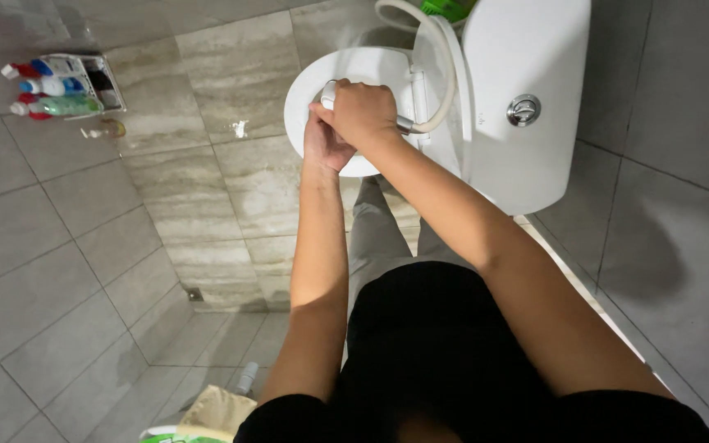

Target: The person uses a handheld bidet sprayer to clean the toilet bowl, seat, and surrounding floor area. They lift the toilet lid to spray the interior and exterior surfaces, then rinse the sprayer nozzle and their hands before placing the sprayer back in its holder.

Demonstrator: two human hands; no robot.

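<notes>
I see my right hand (363, 111) wrapped shut around a white bidet sprayer (329, 93), its pale hose (445, 90) looping back beside the cistern (527, 90). My left hand (322, 143) cups underneath, fingers curled against it, over the closed white toilet lid (309, 90).

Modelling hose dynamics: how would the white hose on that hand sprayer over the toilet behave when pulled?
Probably floppy: the white hose loops in a loose curve behind the toilet lid. Likely springs back a little, since the curve is smooth, not kinked. Looks light; the right hand grips the sprayer end, left hand beneath.
</notes>
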